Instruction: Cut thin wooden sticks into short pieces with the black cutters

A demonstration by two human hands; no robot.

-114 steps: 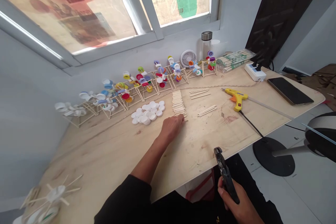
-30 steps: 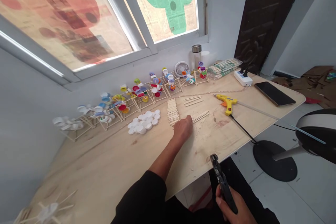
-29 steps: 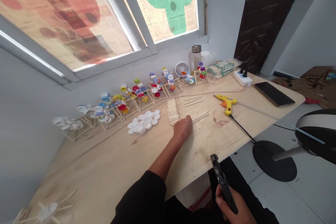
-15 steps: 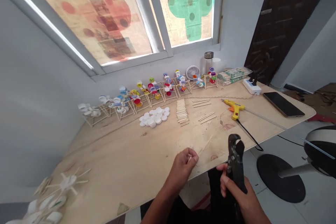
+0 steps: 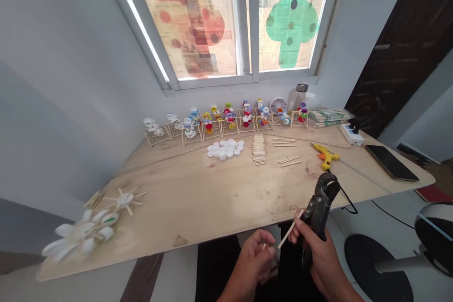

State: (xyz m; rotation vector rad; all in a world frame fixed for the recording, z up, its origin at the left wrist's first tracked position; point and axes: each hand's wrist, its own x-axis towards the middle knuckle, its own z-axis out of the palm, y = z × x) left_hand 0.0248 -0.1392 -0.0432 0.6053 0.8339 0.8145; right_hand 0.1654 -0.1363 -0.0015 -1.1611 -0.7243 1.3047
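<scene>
My right hand (image 5: 320,255) is wrapped around a black pipe cutter (image 5: 320,203), its curved jaw pointing up past the table's front edge. The same hand pinches a thin wooden stick (image 5: 290,230) that slants down to the left. Just left of the stick's lower end, my left hand (image 5: 258,257) is closed, its thumb and fingers curled together. A small pale end of a wooden stick (image 5: 264,246) shows between them; most of it is hidden. Both hands are over the lap, in front of the wooden table (image 5: 226,203).
Along the wall stand several stick frames with colourful bottle-cap wheels (image 5: 230,120). Nearer are white caps (image 5: 226,148), a pile of short sticks (image 5: 259,150), a yellow glue gun (image 5: 326,155), a phone (image 5: 391,163) and a power strip (image 5: 352,135). White cap-and-stick wheels (image 5: 83,233) lie at left.
The view has turned left and levelled. The thin stick near my left hand over the table is now pinched in my right hand beside the cutter. My hands have come closer together.
</scene>
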